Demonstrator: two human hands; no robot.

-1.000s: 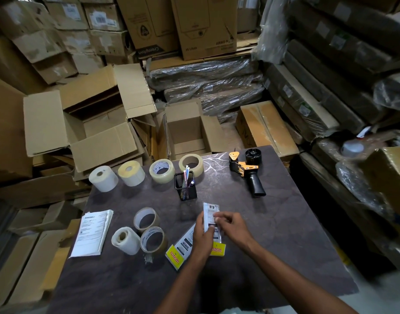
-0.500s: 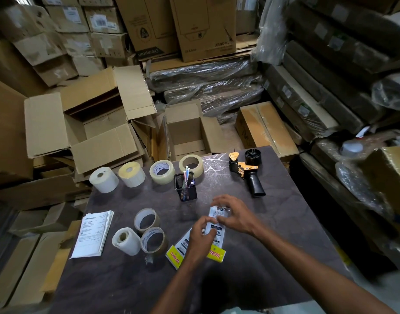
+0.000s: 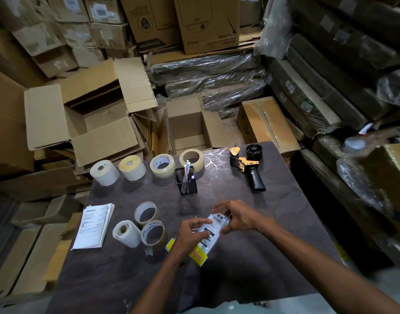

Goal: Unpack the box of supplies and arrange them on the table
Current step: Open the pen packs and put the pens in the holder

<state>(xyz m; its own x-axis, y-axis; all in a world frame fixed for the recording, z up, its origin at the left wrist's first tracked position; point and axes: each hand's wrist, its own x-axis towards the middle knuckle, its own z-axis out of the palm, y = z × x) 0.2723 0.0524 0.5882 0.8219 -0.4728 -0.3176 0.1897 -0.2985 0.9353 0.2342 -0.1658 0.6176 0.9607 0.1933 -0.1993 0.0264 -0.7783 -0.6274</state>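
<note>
A small clear packet with barcodes and a yellow end (image 3: 211, 232) lies slanted low over the dark table (image 3: 251, 268), held at both ends. My left hand (image 3: 190, 234) grips its near left side. My right hand (image 3: 238, 217) curls over its far end. A second yellow packet (image 3: 170, 244) peeks out under my left hand. The small open cardboard box (image 3: 187, 128) stands just behind the table's far edge; its inside looks bare.
Two label rolls (image 3: 104, 169) and two clear tape rolls (image 3: 162, 165) line the far edge. Beside them stand a mesh pen holder (image 3: 186, 181) and a tape dispenser (image 3: 249, 168). Papers (image 3: 93, 225) and three more rolls (image 3: 147, 214) lie left. Stacked cartons surround the table.
The packet has gone from upright in my fingers to slanted and shifted right. My right hand moved up to its far end; my left hand followed a little to the right.
</note>
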